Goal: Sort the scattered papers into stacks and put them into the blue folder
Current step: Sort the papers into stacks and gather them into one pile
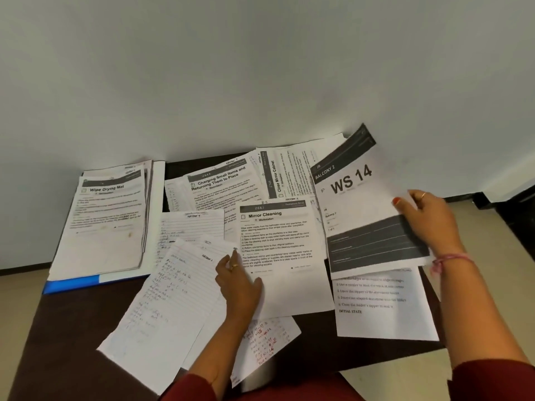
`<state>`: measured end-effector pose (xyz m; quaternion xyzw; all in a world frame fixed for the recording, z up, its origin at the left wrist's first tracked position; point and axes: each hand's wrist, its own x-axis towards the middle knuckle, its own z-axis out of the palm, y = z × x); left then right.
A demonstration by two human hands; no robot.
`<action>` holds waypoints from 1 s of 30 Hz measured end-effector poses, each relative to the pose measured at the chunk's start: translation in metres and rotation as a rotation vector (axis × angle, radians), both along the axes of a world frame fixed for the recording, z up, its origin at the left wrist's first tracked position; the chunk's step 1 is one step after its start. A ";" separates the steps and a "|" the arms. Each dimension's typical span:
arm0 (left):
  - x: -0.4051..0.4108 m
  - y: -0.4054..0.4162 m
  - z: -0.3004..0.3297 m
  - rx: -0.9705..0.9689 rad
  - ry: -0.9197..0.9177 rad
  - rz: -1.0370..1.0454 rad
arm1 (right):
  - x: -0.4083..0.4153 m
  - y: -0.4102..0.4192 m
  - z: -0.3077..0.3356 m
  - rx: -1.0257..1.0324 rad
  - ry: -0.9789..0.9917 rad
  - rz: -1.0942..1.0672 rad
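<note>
While one stack (pixel 107 218) lies on the folder (pixel 72 285), most papers (pixel 272 238) beside it remain unsorted; the WS 14 sheet (pixel 362 204) is pinched by the right hand (pixel 428 218), and a lined sheet (pixel 173 296) is pressed flat by the left hand (pixel 237 282).

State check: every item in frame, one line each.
Blue folder: lying open, paper stack on it.
Paper stack: roughly squared, "Wipe Drying Mat" on top.
Loose papers: scattered, overlapping.
"WS 14" sheet: pinched at right edge.
Right hand: holding that sheet.
Left hand: fingers resting on "Mirror Cleaning" sheet.
</note>
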<state>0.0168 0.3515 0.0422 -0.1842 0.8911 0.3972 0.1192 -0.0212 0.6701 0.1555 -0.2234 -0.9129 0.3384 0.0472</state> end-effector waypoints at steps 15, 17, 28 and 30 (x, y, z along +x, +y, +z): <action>-0.047 -0.025 0.044 0.599 -0.083 -0.004 | -0.022 -0.048 0.029 -0.495 -0.041 0.102; -0.050 -0.032 0.043 0.701 -0.127 -0.015 | -0.025 -0.062 0.015 -0.608 -0.081 0.096; -0.069 -0.064 0.023 0.773 -0.160 0.160 | -0.019 -0.109 -0.074 -0.888 -0.308 0.082; -0.075 -0.068 0.017 0.722 -0.175 0.185 | -0.023 -0.114 -0.086 -0.838 -0.334 0.100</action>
